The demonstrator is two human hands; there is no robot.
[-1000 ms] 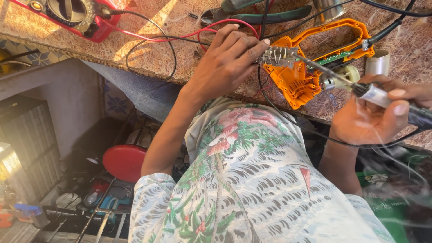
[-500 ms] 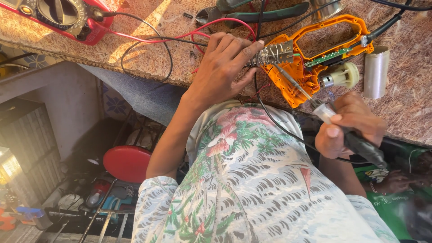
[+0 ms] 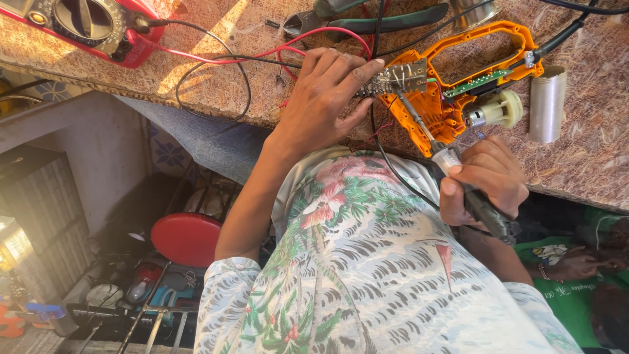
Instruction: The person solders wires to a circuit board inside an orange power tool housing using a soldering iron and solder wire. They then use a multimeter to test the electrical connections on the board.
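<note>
Workbench (image 3: 593, 167) of speckled brown board, its front edge running diagonally across the view; below that edge a drop to a cluttered floor with a red round stool (image 3: 187, 237) and tools in shadow.

Nearest: patterned shirt with flowers and palms (image 3: 367, 275) fills the lower middle. A second person in green (image 3: 570, 282) sits at far lower right, close under the bench edge.

Right hand (image 3: 485, 180) hangs just off the bench edge, fingers closed round a dark-handled soldering iron (image 3: 475, 200); its thin metal shaft slants up over the edge to the work.

Left hand (image 3: 324, 101) lies on the bench, fingertips pinching a small metal switch part (image 3: 396, 78) with wires, at the left end of an orange tool housing (image 3: 458, 111). The housing lies opened, green circuit strip and pale motor (image 3: 498, 110) showing, near the front edge.

Just right of the motor, a grey cylinder (image 3: 547, 103), apart. Little free room here: black and red leads loop round the left hand. Farther back, green-handled pliers (image 3: 367, 19). Far left corner, a red multimeter (image 3: 85, 26), bare board between it and the hand.
</note>
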